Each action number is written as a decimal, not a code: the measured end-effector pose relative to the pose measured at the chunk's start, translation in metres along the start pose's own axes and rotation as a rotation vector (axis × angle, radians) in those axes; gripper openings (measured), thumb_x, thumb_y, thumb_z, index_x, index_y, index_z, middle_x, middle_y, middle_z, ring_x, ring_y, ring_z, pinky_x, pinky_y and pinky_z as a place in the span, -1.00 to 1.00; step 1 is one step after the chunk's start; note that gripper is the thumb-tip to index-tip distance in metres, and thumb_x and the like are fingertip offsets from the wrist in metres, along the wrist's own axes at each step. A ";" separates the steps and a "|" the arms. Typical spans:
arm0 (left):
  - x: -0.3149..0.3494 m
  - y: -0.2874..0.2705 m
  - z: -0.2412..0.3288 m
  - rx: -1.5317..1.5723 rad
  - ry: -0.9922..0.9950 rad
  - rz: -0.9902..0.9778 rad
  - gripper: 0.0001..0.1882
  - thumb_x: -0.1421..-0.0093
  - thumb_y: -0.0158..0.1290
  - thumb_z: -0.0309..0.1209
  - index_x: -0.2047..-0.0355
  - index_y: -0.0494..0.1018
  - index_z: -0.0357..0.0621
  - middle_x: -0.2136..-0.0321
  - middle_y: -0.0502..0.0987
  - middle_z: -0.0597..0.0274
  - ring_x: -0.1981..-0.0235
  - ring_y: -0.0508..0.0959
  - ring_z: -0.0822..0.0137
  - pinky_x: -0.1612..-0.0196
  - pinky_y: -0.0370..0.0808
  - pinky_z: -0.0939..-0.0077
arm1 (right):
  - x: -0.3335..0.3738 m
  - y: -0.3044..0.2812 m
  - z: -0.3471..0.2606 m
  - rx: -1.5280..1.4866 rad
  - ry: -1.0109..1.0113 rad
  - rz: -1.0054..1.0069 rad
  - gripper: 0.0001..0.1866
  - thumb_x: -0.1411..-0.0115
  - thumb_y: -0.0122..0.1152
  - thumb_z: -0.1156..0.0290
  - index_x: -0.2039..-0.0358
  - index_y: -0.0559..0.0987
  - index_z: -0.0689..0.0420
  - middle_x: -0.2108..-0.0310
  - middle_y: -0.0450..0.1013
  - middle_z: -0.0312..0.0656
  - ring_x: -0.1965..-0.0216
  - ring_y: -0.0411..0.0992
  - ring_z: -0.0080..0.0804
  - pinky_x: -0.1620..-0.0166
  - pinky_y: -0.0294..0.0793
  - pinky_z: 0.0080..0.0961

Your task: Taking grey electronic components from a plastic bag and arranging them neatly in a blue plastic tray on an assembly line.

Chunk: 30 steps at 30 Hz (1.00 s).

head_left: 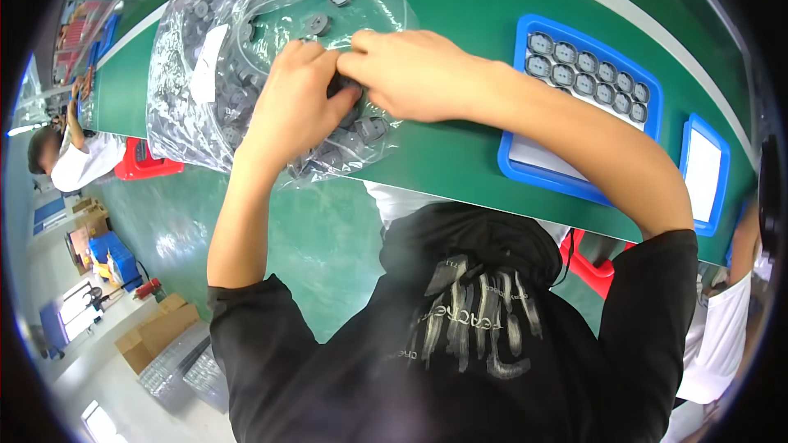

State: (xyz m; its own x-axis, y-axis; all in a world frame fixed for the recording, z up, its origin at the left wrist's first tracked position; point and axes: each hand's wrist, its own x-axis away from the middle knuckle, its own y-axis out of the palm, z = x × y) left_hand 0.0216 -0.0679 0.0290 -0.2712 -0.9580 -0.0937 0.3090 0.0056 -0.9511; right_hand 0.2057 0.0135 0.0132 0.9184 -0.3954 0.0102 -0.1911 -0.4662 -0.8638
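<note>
A clear plastic bag (182, 107) full of grey round plastic parts lies on the green table, its mouth spread toward me. Over the mouth, my left hand (297, 98) has its fingers curled and its thumb pressed inward. Right against it is my right hand (410, 74), fingers bent and closed. Something dark shows in the gap between the two hands, but the fingers hide most of it and I cannot make out its kind. Loose grey parts surround them: one round part (318, 25) just beyond the fingers, another part (371, 129) nearer me.
To the right, a blue tray (507, 152) holds rows of similar grey parts on a white sheet, partly under my right forearm. Farther right lies a second blue tray (688, 143) with a white liner. People sit at both ends. A red stool (152, 164) stands at left.
</note>
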 end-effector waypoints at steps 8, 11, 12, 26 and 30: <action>-0.005 -0.010 0.016 0.237 -0.012 0.142 -0.64 -0.04 0.28 -0.50 0.12 0.54 -0.20 0.30 0.58 0.11 0.19 0.53 0.02 0.11 0.49 0.22 | 0.091 -0.070 0.032 -0.644 0.101 0.401 -0.74 -0.24 0.31 0.50 0.05 0.62 0.21 0.28 0.44 -0.35 0.38 0.39 -0.65 0.30 0.38 -0.65; -0.019 0.000 0.044 0.299 0.146 0.116 -0.65 -0.03 0.27 -0.52 0.14 0.52 -0.19 0.38 0.52 0.13 0.28 0.50 0.05 0.20 0.47 0.21 | 0.155 -0.091 0.021 -0.764 0.315 0.342 -0.70 -0.17 0.34 0.56 0.05 0.62 0.23 0.30 0.45 -0.34 0.38 0.37 -0.65 0.31 0.36 -0.65; -0.024 0.004 0.053 0.301 0.247 0.091 -0.68 -0.03 0.27 -0.52 0.16 0.52 -0.19 0.41 0.49 0.13 0.31 0.48 0.05 0.22 0.46 0.19 | 0.176 -0.085 0.023 -0.547 0.304 0.374 -0.67 -0.13 0.36 0.59 0.06 0.63 0.22 0.33 0.45 -0.34 0.39 0.36 -0.64 0.31 0.36 -0.65; -0.022 0.035 0.061 0.120 0.226 0.019 -0.61 -0.02 0.26 -0.63 0.09 0.54 -0.20 0.21 0.52 0.06 0.16 0.53 0.00 0.12 0.53 0.20 | 0.276 -0.039 0.027 0.044 0.394 0.340 -0.74 -0.10 0.38 0.54 0.16 0.62 0.18 0.17 0.50 -0.12 0.23 0.52 -0.18 0.20 0.54 -0.34; -0.037 0.032 0.081 0.202 0.241 0.121 -0.65 -0.02 0.25 -0.63 0.14 0.55 -0.19 0.29 0.53 0.10 0.19 0.54 0.01 0.14 0.52 0.22 | 0.277 -0.027 0.038 0.126 0.311 0.383 -0.74 -0.07 0.35 0.60 0.19 0.62 0.17 0.19 0.49 -0.15 0.19 0.52 -0.15 0.17 0.54 -0.31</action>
State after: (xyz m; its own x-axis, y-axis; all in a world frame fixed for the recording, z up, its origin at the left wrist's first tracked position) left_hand 0.1152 -0.0559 0.0264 -0.4222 -0.8582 -0.2920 0.5196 0.0348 -0.8537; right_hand 0.4787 -0.0535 0.0205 0.6407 -0.7448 -0.1865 -0.4330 -0.1500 -0.8888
